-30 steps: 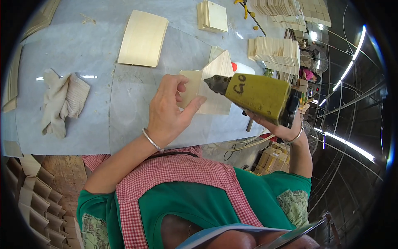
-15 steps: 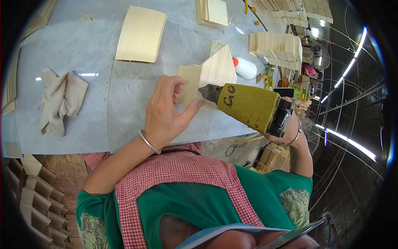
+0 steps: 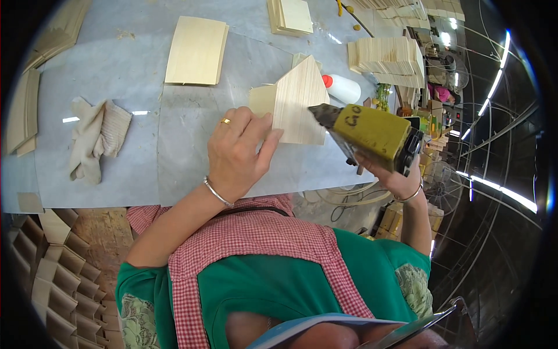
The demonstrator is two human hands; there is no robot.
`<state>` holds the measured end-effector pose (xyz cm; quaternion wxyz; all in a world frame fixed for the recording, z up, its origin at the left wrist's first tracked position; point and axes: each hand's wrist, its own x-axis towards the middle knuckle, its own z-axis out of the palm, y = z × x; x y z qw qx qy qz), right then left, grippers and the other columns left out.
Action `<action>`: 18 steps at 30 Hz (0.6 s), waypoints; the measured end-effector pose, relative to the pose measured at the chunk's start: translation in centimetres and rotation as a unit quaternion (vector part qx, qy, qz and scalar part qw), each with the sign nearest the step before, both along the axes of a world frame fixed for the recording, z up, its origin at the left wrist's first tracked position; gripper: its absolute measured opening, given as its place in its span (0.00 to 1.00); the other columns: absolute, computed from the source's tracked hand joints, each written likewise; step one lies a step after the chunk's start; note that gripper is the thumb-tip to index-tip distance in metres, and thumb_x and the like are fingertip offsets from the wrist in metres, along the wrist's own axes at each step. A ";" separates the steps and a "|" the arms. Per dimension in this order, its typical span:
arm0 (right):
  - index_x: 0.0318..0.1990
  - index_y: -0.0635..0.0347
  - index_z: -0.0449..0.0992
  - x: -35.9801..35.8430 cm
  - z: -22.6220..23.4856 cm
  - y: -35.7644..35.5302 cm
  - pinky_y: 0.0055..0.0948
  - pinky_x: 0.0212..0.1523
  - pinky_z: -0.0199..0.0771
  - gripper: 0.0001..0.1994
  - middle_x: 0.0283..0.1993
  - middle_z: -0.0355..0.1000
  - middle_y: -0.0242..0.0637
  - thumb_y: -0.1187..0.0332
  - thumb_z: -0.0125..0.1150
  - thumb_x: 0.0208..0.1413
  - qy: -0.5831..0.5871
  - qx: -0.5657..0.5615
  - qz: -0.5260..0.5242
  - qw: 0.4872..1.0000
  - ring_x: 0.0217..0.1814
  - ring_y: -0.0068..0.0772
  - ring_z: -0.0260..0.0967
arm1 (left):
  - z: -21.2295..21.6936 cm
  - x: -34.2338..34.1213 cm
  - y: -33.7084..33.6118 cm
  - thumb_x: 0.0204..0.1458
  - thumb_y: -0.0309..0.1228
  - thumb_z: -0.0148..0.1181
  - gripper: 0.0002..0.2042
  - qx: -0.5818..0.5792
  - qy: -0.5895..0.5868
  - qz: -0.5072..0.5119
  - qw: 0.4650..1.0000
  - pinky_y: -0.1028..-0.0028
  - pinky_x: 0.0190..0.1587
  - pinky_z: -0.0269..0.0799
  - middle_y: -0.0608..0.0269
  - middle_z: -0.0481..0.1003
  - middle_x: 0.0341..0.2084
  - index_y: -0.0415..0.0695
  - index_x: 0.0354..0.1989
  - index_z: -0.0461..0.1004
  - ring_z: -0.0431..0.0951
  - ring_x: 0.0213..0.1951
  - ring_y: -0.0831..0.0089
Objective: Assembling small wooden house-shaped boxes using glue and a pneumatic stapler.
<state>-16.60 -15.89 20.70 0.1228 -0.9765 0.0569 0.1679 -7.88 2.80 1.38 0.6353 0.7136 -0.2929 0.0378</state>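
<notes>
Pale wooden house-shaped piece (image 3: 299, 102) with a pointed top stands up on the grey table (image 3: 116, 70), near the edge closest to me. I see my left hand (image 3: 238, 152) pushing against its left side, fingers (image 3: 256, 125) close together and laid flat on the wood, thumb pressing lower down. A gold ring is on one finger and a thin silver bangle (image 3: 218, 193) sits on the wrist.

My right hand (image 3: 389, 174) grips a chunky yellow-green nail gun (image 3: 372, 132) from below. Its dark tip touches the right edge of the wooden piece, or sits just beside it (I cannot quite tell from here). The fingers are wrapped around the tool, mostly hidden under it.

Just behind the wooden piece lies a white plastic bottle with a red cap (image 3: 343, 88). A crumpled cream cloth (image 3: 96, 136) rests well to the left. A flat pale wooden board (image 3: 196, 51) lies farther back, and a tall stack of thin wooden sheets (image 3: 386, 58) sits at the back right.
</notes>
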 end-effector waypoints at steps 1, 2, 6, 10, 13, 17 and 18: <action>0.40 0.61 0.78 -0.9 -0.2 0.0 0.30 0.37 0.74 0.14 0.33 0.77 0.42 0.68 0.68 0.44 -0.014 0.032 -0.133 0.990 0.34 0.33 0.77 | 0.1 0.1 0.1 0.41 0.24 0.67 0.08 0.022 -0.011 0.005 1.000 0.71 0.26 0.63 0.61 0.68 0.22 0.39 0.30 0.76 0.68 0.25 0.67; 0.40 0.61 0.78 -1.8 -0.7 -0.2 0.28 0.36 0.74 0.14 0.32 0.78 0.42 0.68 0.68 0.44 -0.028 0.066 -0.264 0.962 0.32 0.28 0.77 | 0.3 0.2 0.3 0.41 0.24 0.67 0.06 0.046 -0.023 0.010 0.999 0.71 0.25 0.63 0.61 0.67 0.20 0.40 0.26 0.75 0.68 0.24 0.67; 0.43 0.67 0.76 -5.7 -3.2 -3.0 0.27 0.37 0.73 0.16 0.35 0.77 0.35 0.71 0.67 0.46 -0.044 0.025 -0.346 0.937 0.34 0.22 0.71 | 0.8 0.3 0.4 0.41 0.26 0.68 0.10 0.078 -0.036 -0.006 0.996 0.69 0.24 0.62 0.61 0.66 0.19 0.41 0.20 0.71 0.67 0.22 0.65; 0.38 0.64 0.76 -11.6 -9.0 -8.5 0.40 0.33 0.74 0.17 0.29 0.77 0.48 0.60 0.65 0.46 -0.108 -0.139 -0.290 0.941 0.31 0.46 0.76 | 2.1 -0.1 0.1 0.45 0.28 0.68 0.10 0.085 -0.012 -0.005 0.996 0.73 0.25 0.63 0.62 0.67 0.21 0.41 0.23 0.70 0.68 0.23 0.70; 0.46 0.60 0.70 -13.6 -12.9 -10.1 0.47 0.31 0.74 0.19 0.28 0.75 0.49 0.63 0.61 0.46 -0.079 -0.223 -0.341 0.910 0.31 0.53 0.74 | 1.6 -0.4 -0.8 0.48 0.31 0.66 0.11 0.103 0.115 -0.025 0.988 0.75 0.28 0.66 0.61 0.70 0.29 0.40 0.35 0.71 0.70 0.28 0.71; 0.49 0.61 0.66 -14.4 -20.4 -12.0 0.45 0.29 0.74 0.22 0.30 0.75 0.49 0.65 0.60 0.46 -0.146 -0.246 -0.356 0.890 0.33 0.51 0.75 | 0.8 -0.2 -0.4 0.51 0.31 0.63 0.18 0.124 0.192 -0.041 0.973 0.77 0.33 0.68 0.62 0.70 0.37 0.39 0.47 0.67 0.70 0.34 0.75; 0.52 0.60 0.64 -13.1 -19.7 -11.3 0.45 0.30 0.74 0.25 0.33 0.75 0.47 0.63 0.61 0.46 -0.135 -0.222 -0.388 0.884 0.32 0.51 0.75 | 0.5 0.1 -0.2 0.52 0.32 0.63 0.19 0.133 0.211 -0.049 0.967 0.78 0.33 0.68 0.61 0.70 0.38 0.38 0.48 0.65 0.70 0.36 0.75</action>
